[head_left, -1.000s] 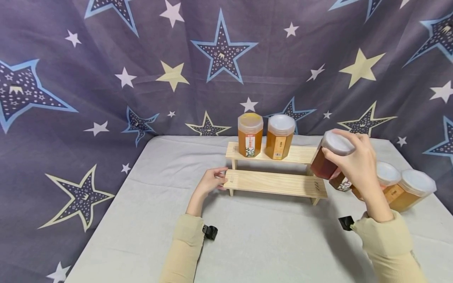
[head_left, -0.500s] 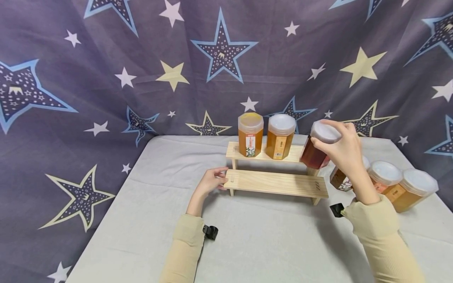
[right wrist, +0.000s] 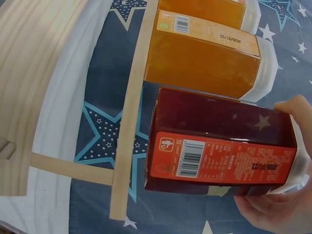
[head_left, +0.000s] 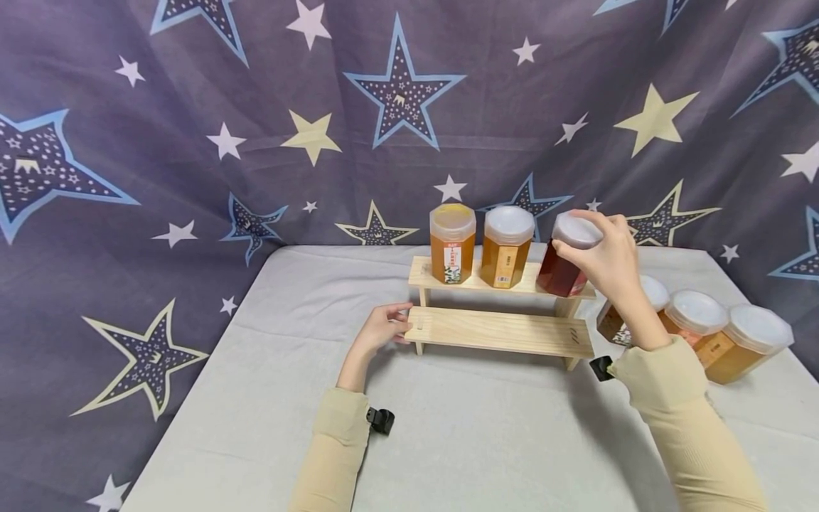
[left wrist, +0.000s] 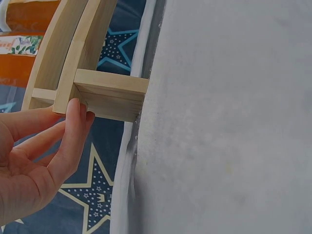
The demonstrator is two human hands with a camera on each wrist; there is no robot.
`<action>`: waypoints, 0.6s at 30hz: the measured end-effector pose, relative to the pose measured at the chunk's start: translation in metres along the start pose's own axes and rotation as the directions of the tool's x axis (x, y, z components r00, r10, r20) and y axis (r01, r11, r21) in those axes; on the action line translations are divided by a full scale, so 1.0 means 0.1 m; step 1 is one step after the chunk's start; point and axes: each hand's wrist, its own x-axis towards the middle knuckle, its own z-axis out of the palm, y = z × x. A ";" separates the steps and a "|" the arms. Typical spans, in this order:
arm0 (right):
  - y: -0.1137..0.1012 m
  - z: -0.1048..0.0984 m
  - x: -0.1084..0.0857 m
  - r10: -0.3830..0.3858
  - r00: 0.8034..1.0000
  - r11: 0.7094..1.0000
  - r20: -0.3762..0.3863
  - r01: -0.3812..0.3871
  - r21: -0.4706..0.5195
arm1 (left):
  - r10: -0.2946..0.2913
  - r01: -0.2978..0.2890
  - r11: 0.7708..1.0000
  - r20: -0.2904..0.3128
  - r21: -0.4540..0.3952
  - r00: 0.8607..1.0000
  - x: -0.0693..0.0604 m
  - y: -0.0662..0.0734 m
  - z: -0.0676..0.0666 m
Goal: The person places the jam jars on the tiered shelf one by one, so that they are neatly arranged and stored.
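My right hand (head_left: 608,259) grips a dark red honey jar (head_left: 561,270) by its whitish lid, at the right end of the wooden rack's upper shelf. In the right wrist view the jar (right wrist: 219,117) shows a red label, with a thin gap between its base and the shelf edge. My left hand (head_left: 382,327) pinches the left end of the lower board of the two-tier wooden rack (head_left: 499,331); its fingertips are under the board in the left wrist view. Two amber honey jars, one left (head_left: 452,245) and one middle (head_left: 507,249), stand upright on the upper shelf.
Right of the rack, a brown jar (head_left: 614,323) stands partly behind my right forearm. Beside it are two amber jars, one nearer the arm (head_left: 694,316) and one at the far right (head_left: 745,345). A starry curtain (head_left: 307,85) hangs behind the grey-white tabletop (head_left: 486,427).
My right hand has carried the dark red jar left and back, from beyond the rack's right end to the upper shelf, turning it more upright. My left hand stays on the lower board.
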 end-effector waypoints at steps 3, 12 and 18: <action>0.02 0.03 0.01 0.000 1.000 1.000 0.001 0.000 0.002 | -0.002 0.002 1.000 0.000 -0.003 1.000 0.00 0.00 0.00; 0.06 0.11 0.08 0.001 1.000 1.000 -0.002 -0.001 0.000 | -0.002 0.002 1.000 0.006 -0.001 1.000 0.01 -0.01 -0.01; 0.06 0.17 0.11 0.002 1.000 1.000 0.013 -0.002 0.006 | -0.003 0.003 1.000 0.000 -0.004 1.000 0.01 -0.01 0.00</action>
